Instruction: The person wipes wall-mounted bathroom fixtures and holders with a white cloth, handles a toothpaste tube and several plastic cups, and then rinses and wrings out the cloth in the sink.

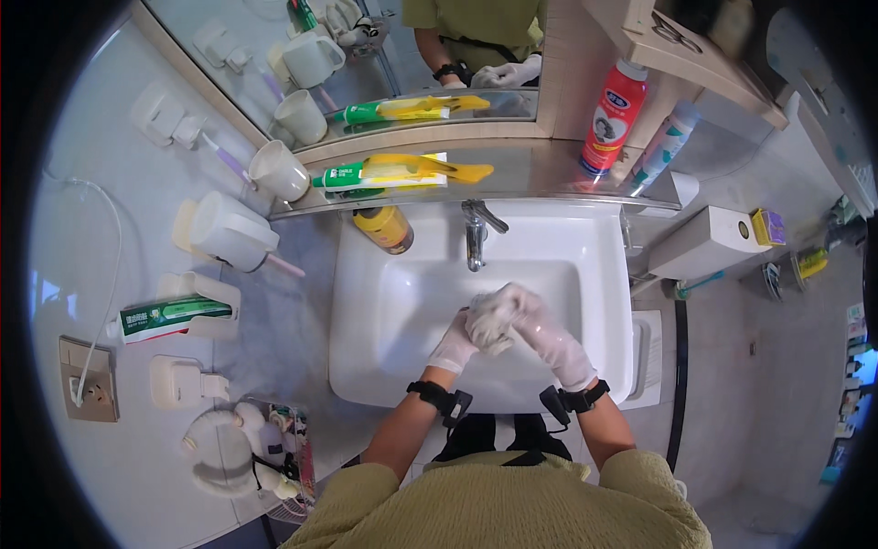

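Both my hands wear thin whitish gloves and are brought together over the white sink (604,302). A crumpled whitish-grey cloth (491,328) is bunched between them, slightly blurred. My left hand (455,346) closes on its left side. From the right and above, my right hand (549,340) presses its fingers onto the cloth; the fingertips are smeared by motion. Just behind the hands rises the chrome faucet (475,236), apart from them. A yellow-brown bottle (385,229) leans at the sink's back left corner.
On the shelf behind lie a green toothpaste tube (343,176), a yellow curved object (430,169), a white cup (280,171) and a red spray can (614,119). White holders (233,231) line the left wall. A white box (706,243) hangs at the right.
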A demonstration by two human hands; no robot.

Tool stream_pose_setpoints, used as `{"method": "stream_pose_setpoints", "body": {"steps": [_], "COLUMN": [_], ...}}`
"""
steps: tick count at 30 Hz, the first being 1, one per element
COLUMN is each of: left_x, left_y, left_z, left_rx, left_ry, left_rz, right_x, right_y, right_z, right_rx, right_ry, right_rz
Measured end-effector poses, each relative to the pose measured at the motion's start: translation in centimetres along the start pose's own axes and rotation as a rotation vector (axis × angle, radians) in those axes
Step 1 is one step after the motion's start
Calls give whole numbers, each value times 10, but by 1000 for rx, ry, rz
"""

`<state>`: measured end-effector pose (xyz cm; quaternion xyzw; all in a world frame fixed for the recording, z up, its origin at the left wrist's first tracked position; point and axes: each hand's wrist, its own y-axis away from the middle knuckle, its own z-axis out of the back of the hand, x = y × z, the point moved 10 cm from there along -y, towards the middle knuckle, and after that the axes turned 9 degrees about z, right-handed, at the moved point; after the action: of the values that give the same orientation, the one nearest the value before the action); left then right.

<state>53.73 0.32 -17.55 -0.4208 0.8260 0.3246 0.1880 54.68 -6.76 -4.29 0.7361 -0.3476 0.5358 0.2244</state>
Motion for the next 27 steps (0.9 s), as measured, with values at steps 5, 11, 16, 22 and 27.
{"method": "stream_pose_setpoints", "body": {"steps": [5, 11, 16, 22, 27], "left_x": [5, 11, 38, 48, 32], "left_y": [14, -4, 16, 13, -29], "left_z": [-48, -91, -84, -54, -49], "left_rx": [-70, 94, 38, 97, 23], "left_ry": [385, 567, 709, -203, -1483], "left_rz": [192, 242, 363, 461, 380], "right_x": [-56, -165, -119, -119, -65], "right_y": [20, 45, 39, 29, 12], "right_z": [121, 110, 60, 88, 88], "right_rx": [-561, -475, -412, -435, -197], "right_ry": [-682, -485, -1090, -486, 331], "right_rz": [188, 1, 203, -34, 203]}}
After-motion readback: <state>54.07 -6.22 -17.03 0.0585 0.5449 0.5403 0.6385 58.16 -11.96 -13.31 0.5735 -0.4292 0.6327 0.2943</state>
